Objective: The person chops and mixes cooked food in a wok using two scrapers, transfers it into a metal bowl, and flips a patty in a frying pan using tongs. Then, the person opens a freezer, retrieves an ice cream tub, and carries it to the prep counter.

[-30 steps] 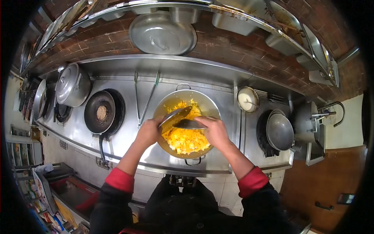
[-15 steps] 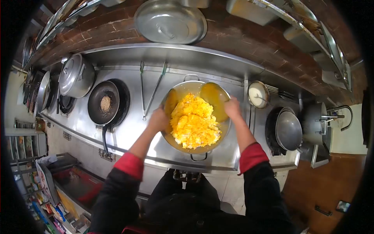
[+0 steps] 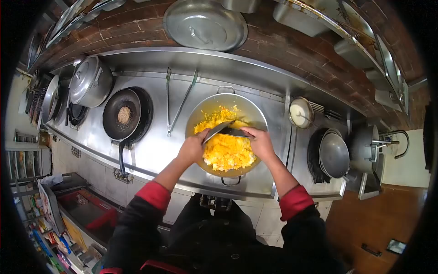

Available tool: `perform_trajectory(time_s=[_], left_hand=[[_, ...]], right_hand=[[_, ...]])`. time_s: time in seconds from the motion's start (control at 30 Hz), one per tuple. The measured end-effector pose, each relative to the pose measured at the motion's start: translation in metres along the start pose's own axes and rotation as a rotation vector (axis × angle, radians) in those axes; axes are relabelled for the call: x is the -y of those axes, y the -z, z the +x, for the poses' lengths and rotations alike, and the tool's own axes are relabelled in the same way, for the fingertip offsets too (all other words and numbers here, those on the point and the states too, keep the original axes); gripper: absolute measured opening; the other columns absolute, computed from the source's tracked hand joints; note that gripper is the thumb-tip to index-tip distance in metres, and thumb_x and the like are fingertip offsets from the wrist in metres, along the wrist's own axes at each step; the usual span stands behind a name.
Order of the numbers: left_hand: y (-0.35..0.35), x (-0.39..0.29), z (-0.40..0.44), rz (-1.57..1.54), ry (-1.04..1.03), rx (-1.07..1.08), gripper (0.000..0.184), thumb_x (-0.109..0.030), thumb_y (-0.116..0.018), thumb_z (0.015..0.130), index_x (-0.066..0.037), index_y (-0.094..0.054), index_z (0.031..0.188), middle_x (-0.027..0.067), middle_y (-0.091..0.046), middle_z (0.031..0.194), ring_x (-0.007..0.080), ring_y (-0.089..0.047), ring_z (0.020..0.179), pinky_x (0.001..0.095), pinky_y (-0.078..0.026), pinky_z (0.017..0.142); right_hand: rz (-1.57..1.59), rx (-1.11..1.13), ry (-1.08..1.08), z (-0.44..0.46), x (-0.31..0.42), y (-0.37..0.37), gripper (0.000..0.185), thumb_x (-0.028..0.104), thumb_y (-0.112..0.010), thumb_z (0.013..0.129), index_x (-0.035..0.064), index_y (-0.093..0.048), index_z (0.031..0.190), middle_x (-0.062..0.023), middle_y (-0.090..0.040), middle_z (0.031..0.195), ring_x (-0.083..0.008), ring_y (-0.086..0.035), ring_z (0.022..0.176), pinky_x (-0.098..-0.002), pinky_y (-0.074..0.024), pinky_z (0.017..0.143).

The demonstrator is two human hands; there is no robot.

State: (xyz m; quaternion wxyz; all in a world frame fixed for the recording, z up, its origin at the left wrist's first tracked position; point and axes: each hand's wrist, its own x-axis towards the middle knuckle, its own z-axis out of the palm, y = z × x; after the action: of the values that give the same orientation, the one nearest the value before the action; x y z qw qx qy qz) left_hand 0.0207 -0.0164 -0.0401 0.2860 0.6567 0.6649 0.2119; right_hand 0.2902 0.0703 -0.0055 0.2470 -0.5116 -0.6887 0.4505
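A wide two-handled metal pan [image 3: 252, 107] sits in front of me, holding a heap of loose yellow and white food that looks like rice [image 3: 229, 155]. My left hand [image 3: 192, 147] grips a thin round metal plate [image 3: 216, 131] by its edge. In my right hand [image 3: 261, 143] is a second metal plate [image 3: 235, 133]. Both plates are tilted almost edge-on over the food, and their inner edges meet or overlap near the middle of the pan. The fingertips of both hands are partly hidden.
Metal tongs [image 3: 175, 112] lie open left of the pan. A frying pan [image 3: 119, 129] with a brown patty-like lump stands farther left, near a lidded pot [image 3: 93, 82]. To the right are a bowl of white liquid [image 3: 299, 111] and stacked pans [image 3: 334, 155].
Both hands have come inward from the pan's sides. The plates have turned from showing their faces to nearly edge-on, meeting over the middle of the food.
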Motion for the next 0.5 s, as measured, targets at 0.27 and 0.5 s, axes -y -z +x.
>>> perform_trajectory(time_s=[0.27,0.5], left_hand=[[-0.003,-0.005,0.012,0.112,-0.004,0.181,0.043,-0.008,-0.058,0.086,-0.01,-0.063,0.128,0.0208,-0.067,0.113,0.0383,-0.066,0.1,0.0467,-0.053,0.09],[0.025,-0.021,0.015,0.036,-0.113,0.013,0.044,-0.007,-0.059,0.082,-0.008,-0.065,0.126,0.0224,-0.068,0.11,0.0402,-0.065,0.098,0.0458,-0.053,0.089]], right_hand=[[-0.164,0.075,0.1,-0.017,-0.026,-0.015,0.046,-0.013,-0.051,0.08,0.0104,-0.074,0.113,-0.0196,-0.072,0.102,-0.0313,-0.072,0.095,-0.0354,-0.0556,0.086],[-0.049,-0.028,0.164,-0.021,0.009,-0.002,0.042,-0.008,-0.055,0.08,0.0124,-0.075,0.111,-0.0179,-0.071,0.107,-0.0311,-0.071,0.094,-0.0389,-0.0554,0.088]])
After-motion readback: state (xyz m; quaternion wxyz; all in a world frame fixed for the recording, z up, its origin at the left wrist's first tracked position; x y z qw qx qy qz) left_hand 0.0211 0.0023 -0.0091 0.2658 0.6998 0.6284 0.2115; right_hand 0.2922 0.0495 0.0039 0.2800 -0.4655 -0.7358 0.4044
